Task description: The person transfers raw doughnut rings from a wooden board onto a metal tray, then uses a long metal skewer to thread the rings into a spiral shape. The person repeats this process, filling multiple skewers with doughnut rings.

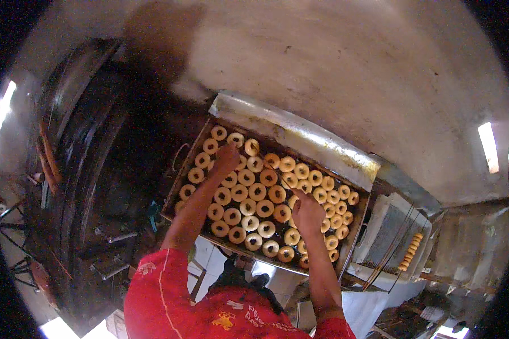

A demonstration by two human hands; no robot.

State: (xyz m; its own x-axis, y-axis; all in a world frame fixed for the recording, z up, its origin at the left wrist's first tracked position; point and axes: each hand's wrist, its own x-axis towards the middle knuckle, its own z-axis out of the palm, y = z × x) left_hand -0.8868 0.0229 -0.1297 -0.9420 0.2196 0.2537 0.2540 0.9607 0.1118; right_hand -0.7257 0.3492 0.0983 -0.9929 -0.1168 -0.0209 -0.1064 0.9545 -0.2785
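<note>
In the head view, the person leans over a wide rectangular pan [356, 230] of dark liquid, probably hot oil, crowded with dough rings [257, 192]. Most are pale gold, while a few near the middle, such as the browner ring [268, 177], are deeper in colour. The left hand [228, 156] is over the rings at the far left part of the pan; its fingertips are hidden, so whether they grip anything cannot be told. The right hand [309, 214], over the middle-right rings, has its fingers drawn together, seemingly on a thin stick [288, 184] that points down among them. To the right, a row of rings [411, 251] is threaded on a rod beside a mesh tray [385, 223].

The step in hand looks like turning the rings as they fry. The next move likely calls for a light tip at a ring's edge or hole, without splashing.
</note>
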